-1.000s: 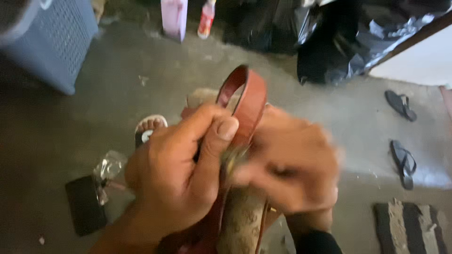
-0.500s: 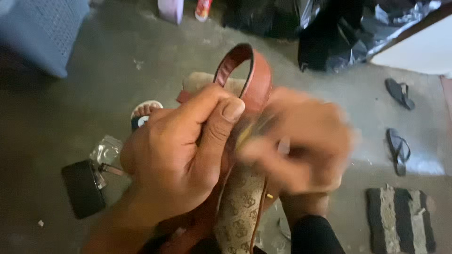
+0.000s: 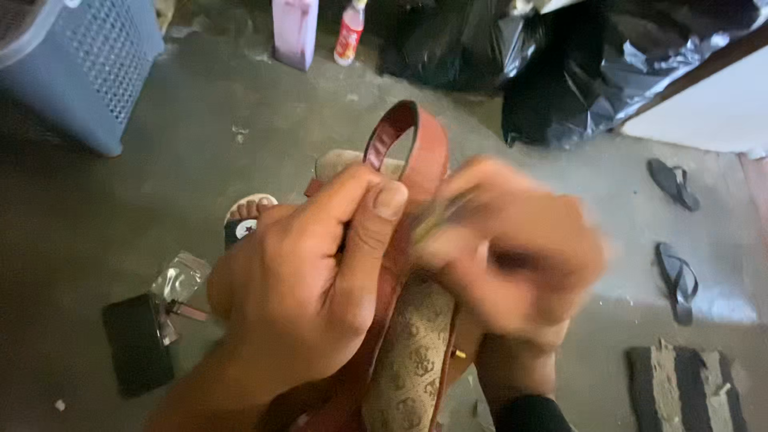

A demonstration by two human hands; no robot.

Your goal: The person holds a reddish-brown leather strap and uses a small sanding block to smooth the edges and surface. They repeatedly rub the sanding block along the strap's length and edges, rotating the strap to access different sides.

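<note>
Left hand (image 3: pixel 308 292) clenched with thumb pressed forward; right hand (image 3: pixel 508 248) blurred, fingers curled beside it

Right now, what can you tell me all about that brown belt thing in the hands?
The belt is a reddish-brown strap that looks like leather, bent into a loop that stands up above the hands. Lower down its face turns tan with a darker repeating pattern, edged in brown. The left hand grips it firmly, thumb pressed along the strap. The right hand touches it from the other side but is blurred, so its grip is unclear. Its ends are hidden below.
</note>
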